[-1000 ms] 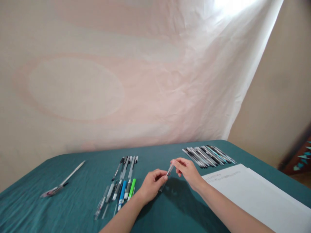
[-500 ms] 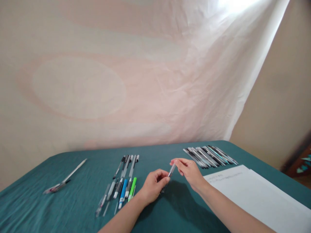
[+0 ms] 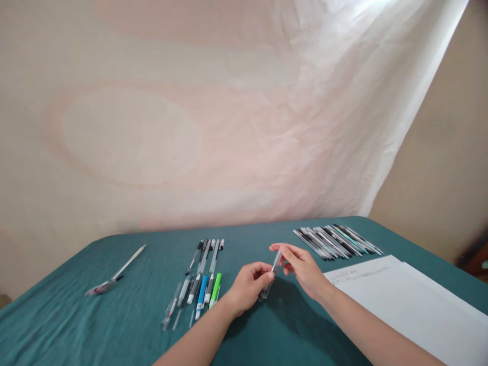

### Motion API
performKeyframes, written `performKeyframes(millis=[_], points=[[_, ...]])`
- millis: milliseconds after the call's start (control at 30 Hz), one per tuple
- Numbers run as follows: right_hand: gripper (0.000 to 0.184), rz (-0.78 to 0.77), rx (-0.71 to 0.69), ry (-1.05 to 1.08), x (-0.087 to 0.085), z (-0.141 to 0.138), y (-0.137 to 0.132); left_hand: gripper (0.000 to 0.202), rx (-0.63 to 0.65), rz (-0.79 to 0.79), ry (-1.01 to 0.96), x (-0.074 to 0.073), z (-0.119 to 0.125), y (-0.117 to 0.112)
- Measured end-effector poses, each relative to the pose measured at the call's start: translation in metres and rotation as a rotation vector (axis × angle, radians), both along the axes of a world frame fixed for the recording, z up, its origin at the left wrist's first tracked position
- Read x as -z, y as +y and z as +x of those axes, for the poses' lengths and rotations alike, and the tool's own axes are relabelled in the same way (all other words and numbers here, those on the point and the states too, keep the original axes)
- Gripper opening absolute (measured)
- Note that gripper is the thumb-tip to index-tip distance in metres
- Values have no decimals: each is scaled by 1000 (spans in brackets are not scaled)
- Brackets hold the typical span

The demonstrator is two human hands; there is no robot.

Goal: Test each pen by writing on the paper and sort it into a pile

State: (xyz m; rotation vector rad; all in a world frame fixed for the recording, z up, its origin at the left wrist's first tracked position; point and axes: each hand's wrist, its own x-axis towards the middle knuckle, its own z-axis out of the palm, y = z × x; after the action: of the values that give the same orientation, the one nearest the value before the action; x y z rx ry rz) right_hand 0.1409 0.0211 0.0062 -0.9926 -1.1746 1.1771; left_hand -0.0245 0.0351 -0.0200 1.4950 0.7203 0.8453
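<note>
A slim, clear-bodied pen [image 3: 276, 260] slants between my two hands above the green cloth. My left hand [image 3: 252, 285] is closed round its lower part with thumb and fingers, hiding much of it. At the upper end, my right hand [image 3: 301, 267] has its thumb and fingertips on the pen, the other fingers loosely curled. A clear tip pokes out below the left fingers. To the left of my left hand lie a green highlighter [image 3: 215, 290], a blue marker [image 3: 201, 296] and several other pens. Behind them is a small group of clear pens [image 3: 214, 255].
A row of many pens [image 3: 335, 243] lies at the back right. White paper sheets [image 3: 404, 305] with faint writing at the top are at right. Far left, a long white pen [image 3: 129, 262] lies beside a clear pinkish item [image 3: 101, 288]. A pale sheet [image 3: 244, 127] hangs behind the table.
The whole view has shifted slightly, so the table's things sit further right. My right fingers have straightened a little at the pen's upper end; the left hand keeps its grip.
</note>
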Motion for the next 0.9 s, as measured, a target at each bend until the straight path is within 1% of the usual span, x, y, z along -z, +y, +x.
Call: performKeyframes(millis=[267, 500, 600, 700, 800, 900], points=[[42, 22, 97, -103, 11, 3, 2, 37, -29, -17, -12, 5, 1, 0], [42, 20, 164, -127, 7, -2, -2, 35, -76, -14, -7, 5, 5, -1], [39, 10, 181, -103, 7, -4, -2, 37, -72, -19, -10, 5, 5, -1], [34, -51, 142, 28, 11, -3, 2, 38, -27, -29, -13, 2, 3, -3], [29, -171, 74, 286, 17, 4, 11, 44, 75, -57, -64, -1, 1, -5], [25, -243, 54, 472, 22, 16, 20, 64, 236, -85, -185, 0, 2, -8]])
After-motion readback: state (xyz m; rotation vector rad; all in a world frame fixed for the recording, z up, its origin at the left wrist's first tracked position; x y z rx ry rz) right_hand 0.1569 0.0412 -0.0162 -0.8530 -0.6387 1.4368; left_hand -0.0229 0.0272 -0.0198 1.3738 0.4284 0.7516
